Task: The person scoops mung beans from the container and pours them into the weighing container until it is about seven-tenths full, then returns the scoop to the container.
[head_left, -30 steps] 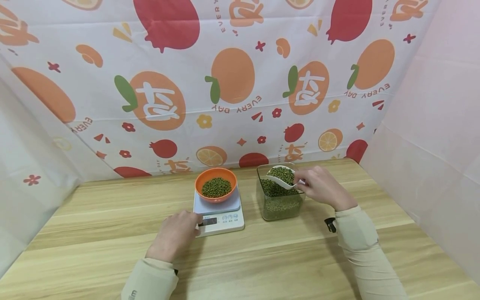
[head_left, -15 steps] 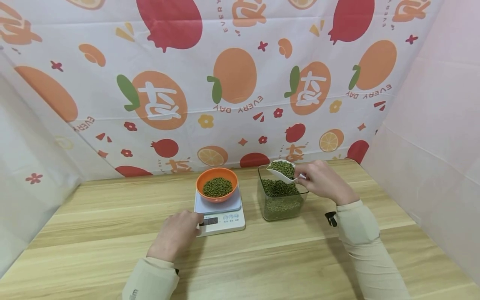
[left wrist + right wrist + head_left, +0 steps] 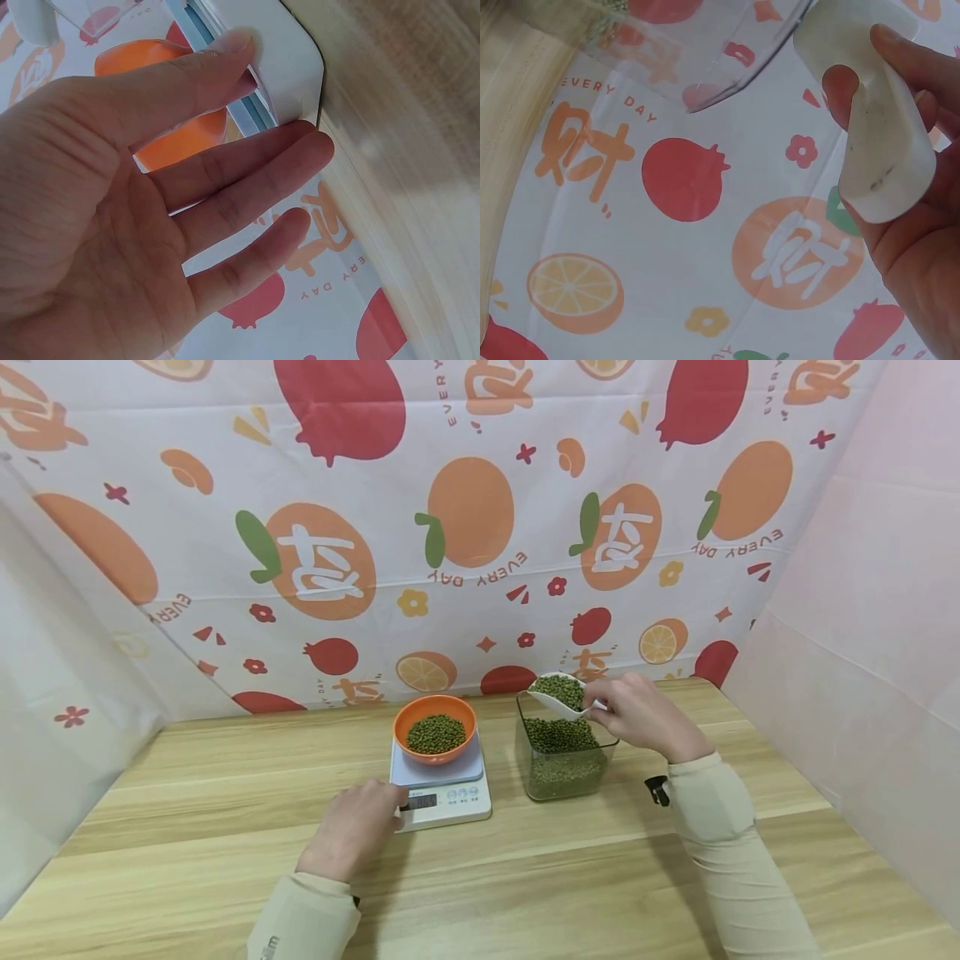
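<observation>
My right hand (image 3: 645, 718) grips the handle of a white scoop (image 3: 552, 703), heaped with green mung beans (image 3: 561, 688). The scoop hangs over a clear square container (image 3: 566, 787) partly filled with the same beans. In the right wrist view, thumb and fingers close around the scoop's hollow handle (image 3: 889, 150). My left hand (image 3: 356, 827) touches the front left corner of a white kitchen scale (image 3: 453, 814), fingers nearly straight in the left wrist view. On the scale's platform stands an orange bowl (image 3: 433, 759) with mung beans inside. The display digits are too small to read.
All this stands on a light wooden table (image 3: 510, 893). Behind it hangs a white fruit-print cloth (image 3: 390, 552), and pale sheets (image 3: 840, 652) enclose the sides. The container is right of the scale, with a narrow strip of table between them.
My right hand has raised the loaded scoop out of the container's beans to just above its back rim, lately shifting slightly left. The left hand stays at the scale's corner.
</observation>
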### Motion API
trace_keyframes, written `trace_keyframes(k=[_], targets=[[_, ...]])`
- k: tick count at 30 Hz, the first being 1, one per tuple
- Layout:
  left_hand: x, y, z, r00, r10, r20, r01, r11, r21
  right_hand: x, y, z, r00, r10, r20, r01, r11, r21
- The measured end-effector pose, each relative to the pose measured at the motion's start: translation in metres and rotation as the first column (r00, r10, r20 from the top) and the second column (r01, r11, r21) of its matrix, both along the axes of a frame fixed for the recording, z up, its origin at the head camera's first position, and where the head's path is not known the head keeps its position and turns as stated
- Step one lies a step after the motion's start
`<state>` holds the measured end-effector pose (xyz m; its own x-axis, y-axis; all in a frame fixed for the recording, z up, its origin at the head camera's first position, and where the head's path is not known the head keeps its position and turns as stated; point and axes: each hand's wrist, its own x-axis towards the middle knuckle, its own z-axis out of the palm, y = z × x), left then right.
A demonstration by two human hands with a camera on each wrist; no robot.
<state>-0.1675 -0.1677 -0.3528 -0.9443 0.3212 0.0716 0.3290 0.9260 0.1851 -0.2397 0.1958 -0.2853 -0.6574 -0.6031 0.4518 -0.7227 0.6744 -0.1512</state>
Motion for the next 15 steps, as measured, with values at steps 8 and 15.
trace_keyframes(k=[8,15], targets=[[0.0,-0.001,0.0,1.0,0.004,-0.001,-0.004,1.0,-0.007,-0.001,-0.006,0.004,1.0,0.008,0.022,-0.008,1.0,0.006],[0.0,-0.001,0.0,1.0,0.004,0.005,-0.004,1.0,-0.003,-0.004,-0.014,0.009,1.0,0.014,0.026,-0.015,1.0,0.008]])
